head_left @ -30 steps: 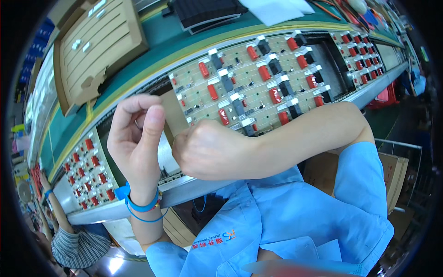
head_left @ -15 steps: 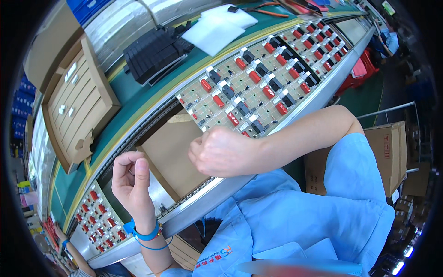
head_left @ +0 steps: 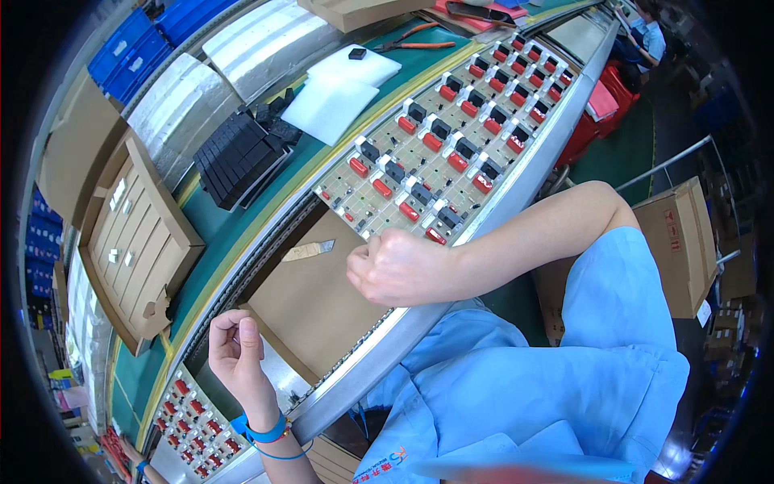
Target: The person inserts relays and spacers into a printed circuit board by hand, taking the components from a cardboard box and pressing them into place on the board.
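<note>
My left hand [head_left: 236, 351], with a blue band at its wrist, hovers over the near left side of the line. Its fingers are curled in beside the thumb, with nothing showing between them. My right hand [head_left: 399, 268] is a fist, knuckles up, by the left end of a row of circuit boards [head_left: 419, 165]. Whatever the fist may hold is hidden. The boards carry red capacitors, black blocks and white parts. Between my hands lies a brown cardboard sheet [head_left: 310, 302] in the conveyor, a small tan strip [head_left: 309, 250] on it.
More populated boards [head_left: 193, 427] lie at the lower left. Beyond the rail are a cardboard tray [head_left: 145, 250] with small white parts, a stack of black blocks [head_left: 238, 157], white foam sheets [head_left: 330, 101] and orange-handled pliers [head_left: 415, 40]. A carton [head_left: 677, 250] stands at the right.
The view has shifted, so the bench items appear lower and farther left. A dark gap between the boards no longer shows. Both hands keep nearly the same curled shape.
</note>
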`<action>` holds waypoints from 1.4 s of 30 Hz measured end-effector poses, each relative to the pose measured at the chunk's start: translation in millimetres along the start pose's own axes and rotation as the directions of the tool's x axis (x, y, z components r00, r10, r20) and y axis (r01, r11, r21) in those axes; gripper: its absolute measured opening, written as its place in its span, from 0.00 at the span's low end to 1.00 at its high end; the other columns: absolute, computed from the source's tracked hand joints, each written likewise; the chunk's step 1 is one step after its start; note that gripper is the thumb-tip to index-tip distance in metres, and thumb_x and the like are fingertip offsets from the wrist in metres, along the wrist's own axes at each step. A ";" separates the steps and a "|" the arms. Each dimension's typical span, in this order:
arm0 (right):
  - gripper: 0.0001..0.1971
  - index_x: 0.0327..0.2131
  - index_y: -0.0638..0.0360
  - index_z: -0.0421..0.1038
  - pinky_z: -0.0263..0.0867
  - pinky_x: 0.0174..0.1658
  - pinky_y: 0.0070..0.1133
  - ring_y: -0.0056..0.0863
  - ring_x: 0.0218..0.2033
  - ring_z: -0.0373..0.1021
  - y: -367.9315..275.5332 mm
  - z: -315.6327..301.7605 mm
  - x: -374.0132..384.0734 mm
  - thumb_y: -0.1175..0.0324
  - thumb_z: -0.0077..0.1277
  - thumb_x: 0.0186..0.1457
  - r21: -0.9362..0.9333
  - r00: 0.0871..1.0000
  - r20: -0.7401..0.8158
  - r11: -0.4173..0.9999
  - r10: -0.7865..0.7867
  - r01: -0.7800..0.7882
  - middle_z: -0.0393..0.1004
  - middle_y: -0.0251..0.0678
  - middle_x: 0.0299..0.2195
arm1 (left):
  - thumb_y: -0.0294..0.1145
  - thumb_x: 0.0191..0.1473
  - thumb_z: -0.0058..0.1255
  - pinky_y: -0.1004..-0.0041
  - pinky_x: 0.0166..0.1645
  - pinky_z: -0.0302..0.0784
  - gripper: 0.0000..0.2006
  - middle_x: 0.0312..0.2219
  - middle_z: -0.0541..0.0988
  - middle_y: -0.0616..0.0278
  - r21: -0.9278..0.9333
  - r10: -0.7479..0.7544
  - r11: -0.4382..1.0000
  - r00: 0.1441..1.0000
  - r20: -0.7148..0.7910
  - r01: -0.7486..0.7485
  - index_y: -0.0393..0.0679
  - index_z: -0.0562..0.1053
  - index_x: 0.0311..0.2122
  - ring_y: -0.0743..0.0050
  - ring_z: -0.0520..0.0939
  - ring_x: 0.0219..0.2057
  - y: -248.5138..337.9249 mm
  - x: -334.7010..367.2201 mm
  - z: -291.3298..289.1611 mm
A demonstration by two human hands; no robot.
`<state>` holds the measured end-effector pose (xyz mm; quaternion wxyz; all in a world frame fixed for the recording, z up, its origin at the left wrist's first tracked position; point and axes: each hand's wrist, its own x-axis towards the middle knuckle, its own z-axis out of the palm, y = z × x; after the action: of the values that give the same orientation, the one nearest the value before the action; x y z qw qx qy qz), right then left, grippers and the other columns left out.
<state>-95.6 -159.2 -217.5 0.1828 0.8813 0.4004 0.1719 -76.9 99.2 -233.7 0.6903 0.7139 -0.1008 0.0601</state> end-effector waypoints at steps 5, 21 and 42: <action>0.05 0.22 0.59 0.68 0.63 0.20 0.20 0.23 0.19 0.70 10.8 9.1 -12.7 0.69 0.49 0.42 0.026 0.997 0.050 0.998 0.059 -0.060 0.67 0.34 0.21 | 0.31 0.56 0.53 0.87 0.22 0.51 0.06 0.21 0.67 0.75 -0.008 -0.017 1.000 1.000 0.005 0.017 0.40 0.71 0.35 0.92 0.61 0.19 -6.2 -0.2 -7.3; 0.02 0.26 0.55 0.67 0.68 0.23 0.25 0.29 0.23 0.75 109.2 77.6 -109.1 0.71 0.45 0.49 -0.209 0.843 0.172 0.856 0.509 -0.473 0.72 0.33 0.24 | 0.28 0.55 0.54 0.88 0.30 0.59 0.07 0.26 0.71 0.74 -0.064 -0.115 0.991 0.990 0.086 0.121 0.38 0.71 0.37 0.93 0.67 0.25 -13.0 0.4 -4.0; 0.07 0.39 0.62 0.67 0.67 0.41 0.28 0.39 0.38 0.73 102.1 98.6 47.3 0.74 0.42 0.57 0.769 0.823 0.011 0.521 0.568 -0.370 0.75 0.43 0.33 | 0.51 0.60 0.44 0.64 0.63 0.52 0.29 0.54 0.65 0.55 -0.286 -0.247 0.916 0.958 0.147 0.280 0.34 0.62 0.55 0.66 0.62 0.58 -61.5 130.0 12.1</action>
<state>43.7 -203.6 -249.4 -0.2964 0.9233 0.1988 0.1420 62.8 80.8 -264.8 0.7872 0.6084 -0.0485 -0.0884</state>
